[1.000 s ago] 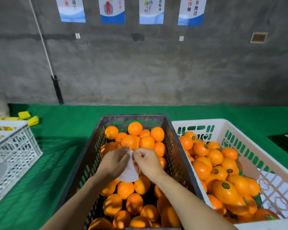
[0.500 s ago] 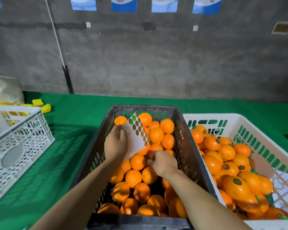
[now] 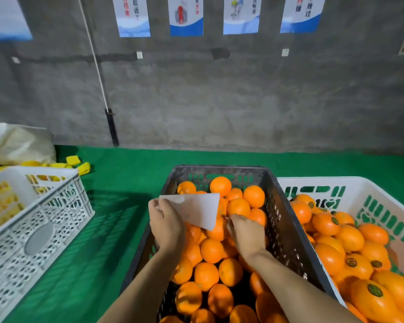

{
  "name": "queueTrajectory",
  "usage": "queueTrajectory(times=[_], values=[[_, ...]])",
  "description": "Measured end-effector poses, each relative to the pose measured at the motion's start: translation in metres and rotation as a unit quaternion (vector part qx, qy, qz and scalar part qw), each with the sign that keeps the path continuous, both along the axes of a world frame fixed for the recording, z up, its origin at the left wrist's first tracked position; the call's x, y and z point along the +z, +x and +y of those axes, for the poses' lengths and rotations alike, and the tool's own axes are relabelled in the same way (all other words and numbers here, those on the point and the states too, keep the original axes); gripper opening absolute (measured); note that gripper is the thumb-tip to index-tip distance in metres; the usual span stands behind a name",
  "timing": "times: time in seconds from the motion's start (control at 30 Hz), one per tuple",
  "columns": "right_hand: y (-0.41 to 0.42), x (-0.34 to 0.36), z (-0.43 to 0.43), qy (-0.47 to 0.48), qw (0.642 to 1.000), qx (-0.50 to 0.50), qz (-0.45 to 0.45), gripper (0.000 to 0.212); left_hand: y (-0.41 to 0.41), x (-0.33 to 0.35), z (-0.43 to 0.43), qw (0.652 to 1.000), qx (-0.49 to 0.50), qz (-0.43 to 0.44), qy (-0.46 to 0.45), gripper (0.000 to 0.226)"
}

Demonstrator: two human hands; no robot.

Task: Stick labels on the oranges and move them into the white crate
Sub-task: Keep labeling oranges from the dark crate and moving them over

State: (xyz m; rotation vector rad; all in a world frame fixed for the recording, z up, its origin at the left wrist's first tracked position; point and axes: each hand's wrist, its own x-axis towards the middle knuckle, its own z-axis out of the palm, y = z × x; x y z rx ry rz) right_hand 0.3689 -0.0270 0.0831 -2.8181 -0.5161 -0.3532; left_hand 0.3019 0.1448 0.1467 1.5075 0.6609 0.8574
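A black crate in front of me is full of unlabelled oranges. My left hand holds a label sheet above the crate's left side, with the sheet's white back facing me. My right hand is down among the oranges in the crate's middle, back of the hand up. Its fingers curl out of sight, so what they hold is hidden. To the right stands the white crate, holding several oranges with green labels.
A second white lattice crate with yellow items inside stands at the left on the green table cover. Behind it lie loose yellow pieces and a pale bag. A grey wall with posters closes the back.
The label sheet has turned from its sticker side to its white back and now lies flatter. My right hand moved up and right among the oranges. The camera tilted up.
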Motion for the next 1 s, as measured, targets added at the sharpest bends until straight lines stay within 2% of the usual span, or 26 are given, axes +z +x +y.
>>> queueTrajectory(times=[0.13,0.27,0.37,0.4,0.47,0.53,0.63,0.73,1.0], values=[[-0.003,-0.012,0.012,-0.038,0.997,0.051,0.031,0.025,0.005,0.003,0.001,1.0,-0.003,-0.006,-0.011,0.028],[-0.002,-0.016,0.01,0.037,0.997,0.063,0.013,0.025,0.005,0.0,-0.001,0.999,-0.028,0.014,-0.005,0.029],[-0.003,-0.02,0.011,0.09,0.994,0.05,0.042,0.031,0.005,-0.002,-0.003,0.999,-0.047,0.017,0.0,0.03],[-0.003,-0.022,0.012,0.08,0.994,0.043,0.054,0.039,0.005,-0.002,-0.003,0.998,-0.054,0.016,0.003,0.031],[0.0,-0.025,0.015,0.003,0.998,0.028,0.06,0.063,0.004,-0.003,-0.006,0.997,-0.073,0.016,0.016,0.033],[0.004,-0.026,0.019,-0.073,0.996,0.008,0.048,0.074,0.004,-0.004,-0.008,0.995,-0.095,0.018,0.025,0.034],[0.009,-0.023,0.023,-0.091,0.994,-0.032,0.051,0.075,0.004,-0.006,-0.01,0.993,-0.119,0.012,0.023,0.032],[0.01,-0.02,0.02,-0.085,0.995,-0.028,0.051,0.07,0.004,-0.005,-0.01,0.993,-0.117,0.007,0.006,0.032],[-0.009,0.001,0.01,-0.03,0.997,0.007,0.076,0.051,0.01,0.001,0.005,0.996,0.008,-0.018,-0.084,0.052]])
